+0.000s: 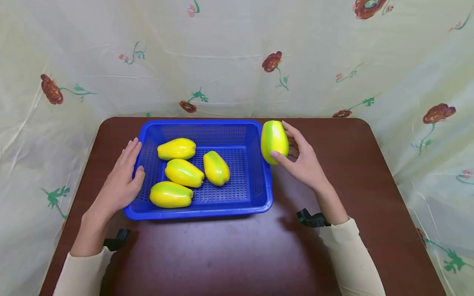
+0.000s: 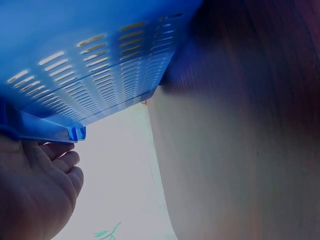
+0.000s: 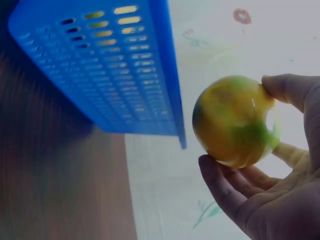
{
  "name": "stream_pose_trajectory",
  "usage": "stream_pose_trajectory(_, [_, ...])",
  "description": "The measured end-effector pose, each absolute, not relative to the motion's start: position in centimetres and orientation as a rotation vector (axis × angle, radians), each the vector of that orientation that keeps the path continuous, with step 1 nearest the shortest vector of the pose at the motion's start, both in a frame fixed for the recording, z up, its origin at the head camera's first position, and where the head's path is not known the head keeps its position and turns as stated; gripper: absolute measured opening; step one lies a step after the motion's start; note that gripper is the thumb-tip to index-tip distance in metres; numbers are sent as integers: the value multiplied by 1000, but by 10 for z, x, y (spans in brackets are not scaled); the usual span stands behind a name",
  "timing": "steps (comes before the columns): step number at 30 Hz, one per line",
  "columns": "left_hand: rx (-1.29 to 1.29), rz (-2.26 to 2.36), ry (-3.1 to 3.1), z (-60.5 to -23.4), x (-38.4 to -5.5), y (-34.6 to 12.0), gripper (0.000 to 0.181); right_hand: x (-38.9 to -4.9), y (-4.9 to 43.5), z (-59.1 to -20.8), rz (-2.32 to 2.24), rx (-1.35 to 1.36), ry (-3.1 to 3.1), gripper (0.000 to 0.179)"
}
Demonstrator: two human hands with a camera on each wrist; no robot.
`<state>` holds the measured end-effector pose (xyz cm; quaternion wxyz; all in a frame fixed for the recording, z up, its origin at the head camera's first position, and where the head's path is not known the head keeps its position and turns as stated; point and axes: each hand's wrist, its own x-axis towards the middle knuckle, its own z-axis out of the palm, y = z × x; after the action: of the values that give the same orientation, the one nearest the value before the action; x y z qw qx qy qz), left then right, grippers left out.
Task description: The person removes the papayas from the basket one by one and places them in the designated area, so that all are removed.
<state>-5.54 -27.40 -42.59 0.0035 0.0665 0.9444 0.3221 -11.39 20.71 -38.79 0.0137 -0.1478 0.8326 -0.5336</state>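
Mostly smooth, glossy surfaces, some matt cloth
Basket (image 1: 200, 213): smooth shiny plastic; all five fruits (image 1: 275, 137): slick, glossy skins; tabletop (image 1: 207, 255): wood-look, soft sheen; backdrop sheet (image 1: 229, 33): thin, creased, slightly shiny; sleeves (image 1: 352, 259): matt cloth

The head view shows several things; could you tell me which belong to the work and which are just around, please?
In the work: right hand, held yellow-green fruit, blue basket, four fruits inside, left hand.
Just around: brown table, flowered sheet, black wrist straps.
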Motion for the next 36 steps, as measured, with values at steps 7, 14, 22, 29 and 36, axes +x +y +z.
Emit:
stream_pose_trajectory(7, [196, 1037, 2947, -428, -56, -273, 73, -117, 223, -396, -1644, -376, 2604, 83])
stream_pose_trajectory(14, [193, 1063, 2950, -429, -55, -273, 73, -121, 235, -410, -1604, -313, 2628, 82])
stream_pose_trajectory(22, [180, 1055, 2948, -428, -55, -274, 73, -124, 243, -422, -1535, -214, 2639, 81])
stream_pose_trajectory(29, [183, 1068, 2948, -428, -55, -275, 72, -131, 250, -438, -1383, -188, 2693, 82])
stream_pose_trajectory(36, [195, 1062, 2942, -427, -55, -274, 72, -139, 254, -454, -1279, -150, 2789, 78])
